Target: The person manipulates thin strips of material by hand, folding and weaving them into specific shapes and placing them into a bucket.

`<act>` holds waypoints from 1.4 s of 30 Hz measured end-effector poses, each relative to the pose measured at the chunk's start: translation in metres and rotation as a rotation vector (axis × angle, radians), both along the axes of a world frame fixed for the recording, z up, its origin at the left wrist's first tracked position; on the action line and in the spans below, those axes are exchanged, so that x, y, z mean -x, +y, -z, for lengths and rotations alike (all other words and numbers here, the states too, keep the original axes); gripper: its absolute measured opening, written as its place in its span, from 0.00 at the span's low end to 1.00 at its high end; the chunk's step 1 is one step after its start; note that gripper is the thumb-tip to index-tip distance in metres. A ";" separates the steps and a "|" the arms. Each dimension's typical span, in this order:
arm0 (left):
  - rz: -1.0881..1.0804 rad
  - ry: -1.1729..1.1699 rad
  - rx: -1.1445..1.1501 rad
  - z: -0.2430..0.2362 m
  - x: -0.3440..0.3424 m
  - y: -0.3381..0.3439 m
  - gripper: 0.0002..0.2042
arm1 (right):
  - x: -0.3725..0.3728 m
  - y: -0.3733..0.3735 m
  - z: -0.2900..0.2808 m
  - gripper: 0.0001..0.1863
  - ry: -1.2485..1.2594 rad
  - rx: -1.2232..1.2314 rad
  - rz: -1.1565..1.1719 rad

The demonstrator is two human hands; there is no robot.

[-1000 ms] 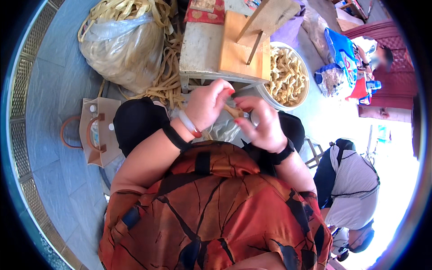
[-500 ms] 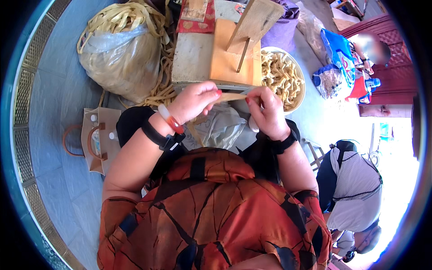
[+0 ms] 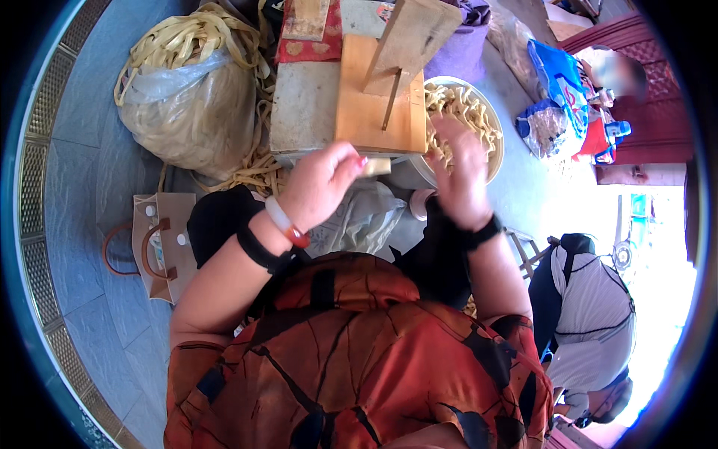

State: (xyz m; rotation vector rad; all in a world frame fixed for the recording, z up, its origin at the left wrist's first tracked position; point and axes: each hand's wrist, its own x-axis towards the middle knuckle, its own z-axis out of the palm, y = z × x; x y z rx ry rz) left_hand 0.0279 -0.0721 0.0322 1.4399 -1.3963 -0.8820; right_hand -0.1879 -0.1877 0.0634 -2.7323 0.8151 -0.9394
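Jutting from left hand (image 3: pixel 318 183), pale strip (image 3: pixel 378 167)

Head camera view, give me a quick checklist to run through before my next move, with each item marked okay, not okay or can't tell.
1. Left hand gripping the pale strip: ok, it sticks out past the fingertips.
2. Right hand empty: cannot tell, it is blurred, though the fingers look spread.
3. Right hand clear of the bowl: cannot tell, they overlap in this view.
4. Wooden stand resting on the table: ok.
5. More strips at the plastic bag: ok, they are heaped at its top.
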 end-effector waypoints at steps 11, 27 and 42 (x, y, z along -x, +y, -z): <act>0.416 1.167 -0.441 0.034 -0.022 0.038 0.06 | -0.005 0.031 0.002 0.17 -0.046 -0.023 -0.189; 0.465 -0.033 0.167 0.033 0.016 0.032 0.08 | -0.018 0.083 0.017 0.11 0.034 -0.177 -0.441; 0.188 -0.414 0.379 0.029 0.022 0.036 0.16 | -0.013 0.065 0.037 0.10 -0.441 -1.787 -0.078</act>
